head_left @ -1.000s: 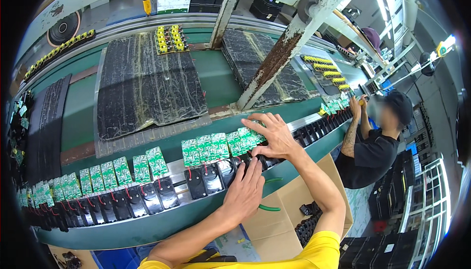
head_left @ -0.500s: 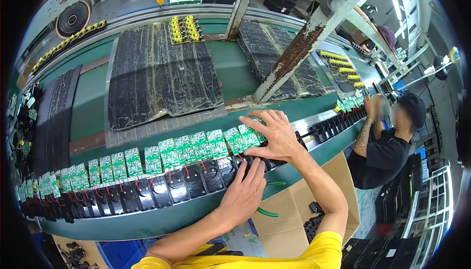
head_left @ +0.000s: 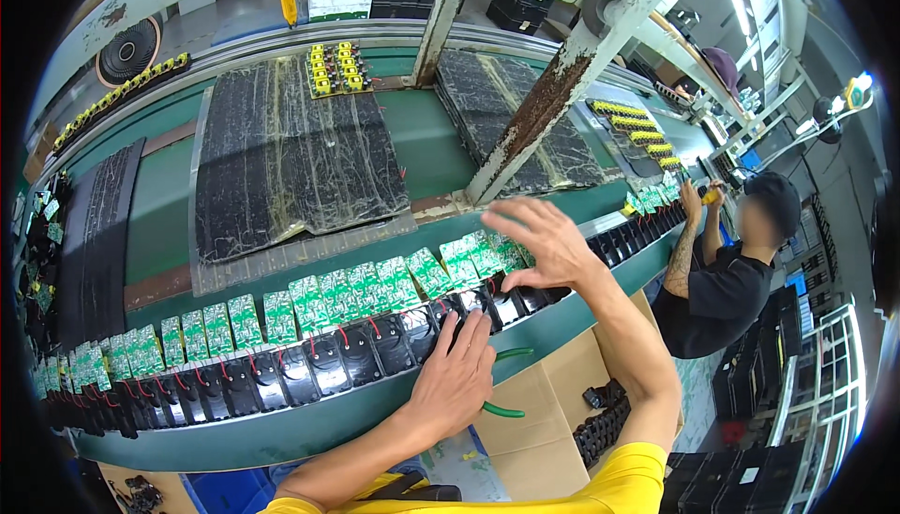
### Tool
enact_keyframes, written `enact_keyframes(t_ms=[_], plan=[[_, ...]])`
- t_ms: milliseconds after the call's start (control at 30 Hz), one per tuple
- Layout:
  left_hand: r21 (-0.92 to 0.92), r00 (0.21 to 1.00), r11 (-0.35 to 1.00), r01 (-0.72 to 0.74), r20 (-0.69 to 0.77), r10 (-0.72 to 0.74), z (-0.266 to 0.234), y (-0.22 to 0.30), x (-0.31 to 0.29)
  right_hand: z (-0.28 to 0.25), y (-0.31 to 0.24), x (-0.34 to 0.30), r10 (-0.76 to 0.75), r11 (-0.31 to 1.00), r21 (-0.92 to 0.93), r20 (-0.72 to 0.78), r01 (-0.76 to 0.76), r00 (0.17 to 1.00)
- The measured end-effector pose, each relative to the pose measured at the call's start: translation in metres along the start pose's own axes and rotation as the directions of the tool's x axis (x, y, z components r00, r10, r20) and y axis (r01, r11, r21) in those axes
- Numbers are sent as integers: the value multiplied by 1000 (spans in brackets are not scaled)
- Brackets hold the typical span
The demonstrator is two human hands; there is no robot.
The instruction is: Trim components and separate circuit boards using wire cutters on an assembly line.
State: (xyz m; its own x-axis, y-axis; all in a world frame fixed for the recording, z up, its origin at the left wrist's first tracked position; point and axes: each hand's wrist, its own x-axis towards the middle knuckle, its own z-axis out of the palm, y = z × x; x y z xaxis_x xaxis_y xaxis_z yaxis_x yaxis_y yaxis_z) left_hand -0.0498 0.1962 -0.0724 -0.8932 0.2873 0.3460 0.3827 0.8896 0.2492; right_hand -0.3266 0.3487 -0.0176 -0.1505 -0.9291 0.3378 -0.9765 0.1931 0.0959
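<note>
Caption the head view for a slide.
Left hand at the black cases, right hand by the green boards, with a co-worker off to the right.

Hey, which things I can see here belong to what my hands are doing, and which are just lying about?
In the job:
- green circuit boards, in a row beside the right hand
- black casings, along the boards, by the left hand

Seemingly just lying about:
- scuffed black mat
- yellow components on that mat
- round fan
</note>
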Motion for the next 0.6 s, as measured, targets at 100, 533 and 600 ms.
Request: enact_keyframes(t_ms=[100,533,600], plan=[[-18,1000,1000,-8,8,8,-2,0,-1,17,-1,-2,-24,989,150,123,5,992],[3,998,998,-66,9,66,-1,-3,3,13,-23,13,-58,982,187,170,26,984],[-66,999,997,-41,-13,40,-2,-4,2,20,-22,10,-16,980,196,152,-14,988]])
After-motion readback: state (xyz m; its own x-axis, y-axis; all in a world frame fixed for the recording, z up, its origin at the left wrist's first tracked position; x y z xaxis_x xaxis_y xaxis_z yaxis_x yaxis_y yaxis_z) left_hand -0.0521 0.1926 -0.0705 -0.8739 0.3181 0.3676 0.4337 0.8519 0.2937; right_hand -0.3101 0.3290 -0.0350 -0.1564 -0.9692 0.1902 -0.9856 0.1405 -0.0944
